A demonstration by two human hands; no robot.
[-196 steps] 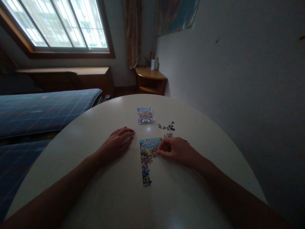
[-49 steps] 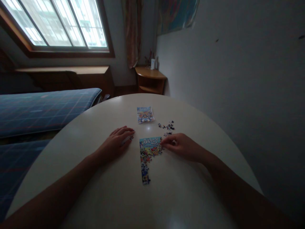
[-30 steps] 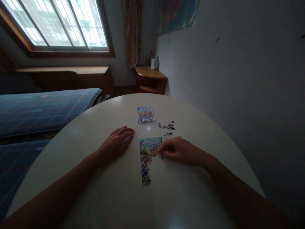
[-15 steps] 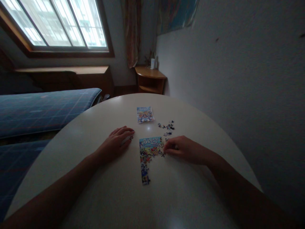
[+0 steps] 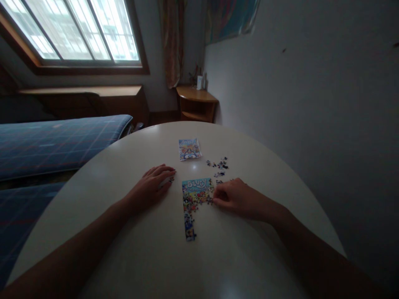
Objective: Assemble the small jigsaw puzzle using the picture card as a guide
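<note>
**A:** What room and surface are shown?

**B:** A dim room with a round pale table (image 5: 149, 257). Beyond it are a bright window (image 5: 77, 29), a blue plaid bed (image 5: 56, 141) on the left, a wooden corner shelf (image 5: 195, 101) and a bare wall on the right.

**A:** What lies on the table?

**B:** A partly built jigsaw puzzle (image 5: 193, 195) lies in the middle. A small picture card (image 5: 189, 149) is farther back, and loose pieces (image 5: 220, 164) are scattered to its right.

**A:** Where are the hands?

**B:** The left hand (image 5: 152, 185) lies flat, palm down and fingers extended, just left of the puzzle. It holds nothing, and one stray piece (image 5: 171, 179) sits at its fingertips. The right hand (image 5: 235, 195) is curled, with its fingertips touching the puzzle's right edge. Whether they pinch a piece cannot be made out.
</note>
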